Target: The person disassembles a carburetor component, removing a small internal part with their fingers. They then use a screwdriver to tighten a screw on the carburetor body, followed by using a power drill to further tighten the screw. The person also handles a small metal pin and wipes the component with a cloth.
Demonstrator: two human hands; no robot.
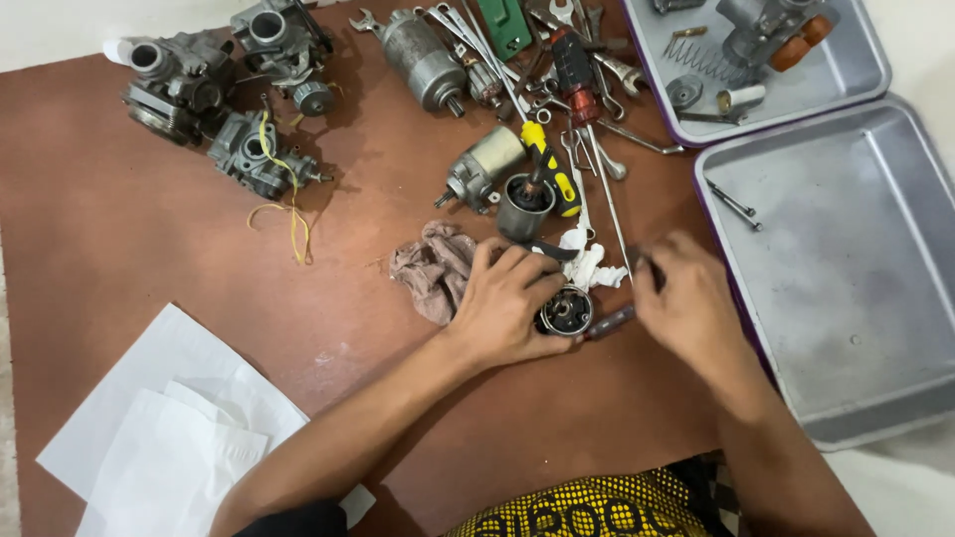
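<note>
My left hand point(507, 303) clamps the small round motor part point(565, 311) on the worktop point(149, 268); right-hand fingers point(668, 261) pinch a screwdriver point(609, 322) beside it. Disassembly looks half done, housing point(524, 206) already off

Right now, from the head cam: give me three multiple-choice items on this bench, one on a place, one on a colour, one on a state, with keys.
1. Where do the white paper sheets lie on the brown table?
A. near left corner
B. far right corner
C. inside a tray

2. What colour is the handle of the screwdriver beside the grey cylindrical motor housing?
A. blue
B. yellow and black
C. white

3. What is the left hand doing?
A. resting flat on paper
B. lifted off the table
C. gripping the small round metal motor part

Key: 1 A, the sheets sit by the person's left arm. 2 B, the handle shows yellow with black. 3 C, its fingers wrap the part while the right hand works a tool at it.
</note>
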